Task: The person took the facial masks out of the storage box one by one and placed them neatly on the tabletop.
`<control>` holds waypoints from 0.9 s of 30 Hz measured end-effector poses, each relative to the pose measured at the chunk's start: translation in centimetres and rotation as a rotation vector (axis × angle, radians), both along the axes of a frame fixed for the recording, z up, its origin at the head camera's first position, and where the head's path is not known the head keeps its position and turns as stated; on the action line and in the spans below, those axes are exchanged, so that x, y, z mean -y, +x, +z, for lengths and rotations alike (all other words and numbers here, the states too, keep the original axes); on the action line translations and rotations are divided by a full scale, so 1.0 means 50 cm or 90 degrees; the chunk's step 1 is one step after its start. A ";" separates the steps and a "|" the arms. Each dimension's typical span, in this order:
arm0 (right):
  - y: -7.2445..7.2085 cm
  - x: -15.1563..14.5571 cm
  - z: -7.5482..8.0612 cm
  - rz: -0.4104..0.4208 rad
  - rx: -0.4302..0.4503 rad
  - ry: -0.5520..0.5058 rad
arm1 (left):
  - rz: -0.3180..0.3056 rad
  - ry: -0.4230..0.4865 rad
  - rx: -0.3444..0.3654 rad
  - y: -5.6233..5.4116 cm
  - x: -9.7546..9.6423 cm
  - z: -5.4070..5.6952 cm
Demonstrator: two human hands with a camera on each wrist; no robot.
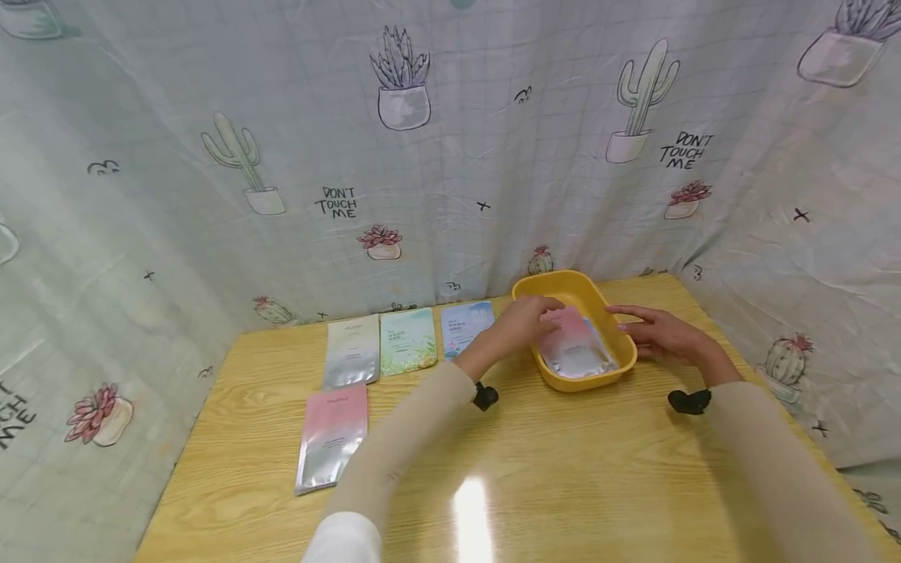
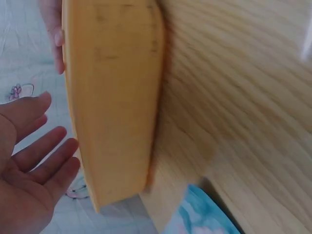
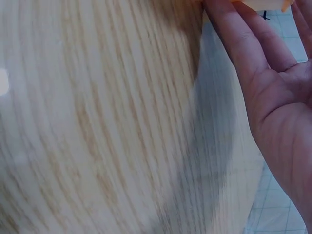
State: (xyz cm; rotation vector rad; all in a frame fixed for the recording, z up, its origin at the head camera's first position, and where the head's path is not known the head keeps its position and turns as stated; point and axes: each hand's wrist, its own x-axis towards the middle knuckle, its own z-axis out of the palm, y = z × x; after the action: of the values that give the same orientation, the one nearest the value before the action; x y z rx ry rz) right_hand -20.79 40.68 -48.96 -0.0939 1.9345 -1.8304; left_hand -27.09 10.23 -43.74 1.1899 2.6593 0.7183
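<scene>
A yellow plastic basket (image 1: 593, 383) stands at the back right of the table. Inside it lies a pink-and-silver sachet (image 1: 566, 338), overlapping a bluish one beneath. My left hand (image 1: 519, 322) reaches over the basket's left rim, fingertips close above the pink sachet. In the left wrist view that hand (image 2: 34, 168) shows spread, loosely bent fingers with nothing between them. At the right rim is my right hand (image 1: 665, 335), its fingertips against the basket wall. Extended fingers (image 3: 243, 41) of that hand meet the basket's edge in the right wrist view.
Left of the basket lie a blue sachet (image 1: 466, 324), a green one (image 1: 408, 342) and a cream-and-silver one (image 1: 352, 349) in a row. Nearer the front is another pink-and-silver sachet (image 1: 333, 438). A cactus-print curtain (image 1: 450, 156) hangs behind the wooden table (image 1: 549, 477).
</scene>
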 end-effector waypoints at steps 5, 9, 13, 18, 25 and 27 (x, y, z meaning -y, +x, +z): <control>-0.004 0.004 0.004 -0.004 0.009 -0.003 | 0.014 -0.050 0.037 -0.034 -0.054 0.011; -0.002 0.005 0.010 -0.011 0.022 0.001 | 0.031 -0.080 0.079 -0.049 -0.079 0.018; 0.001 0.003 0.015 -0.019 0.032 0.013 | 0.054 -0.082 0.124 -0.055 -0.091 0.019; -0.001 0.001 0.015 -0.018 0.026 0.025 | 0.113 -0.065 0.182 -0.059 -0.098 0.013; -0.004 0.002 0.013 -0.019 0.032 0.021 | 0.180 -0.017 0.205 -0.069 -0.095 -0.006; -0.004 0.000 0.013 -0.023 0.038 0.020 | 0.177 0.010 0.203 -0.072 -0.097 -0.013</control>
State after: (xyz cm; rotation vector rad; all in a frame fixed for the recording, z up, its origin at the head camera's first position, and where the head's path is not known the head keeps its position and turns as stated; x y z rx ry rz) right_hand -21.00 40.66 -48.30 0.0053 1.9343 -1.8051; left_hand -30.67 15.07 -44.40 0.6459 2.5705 0.8867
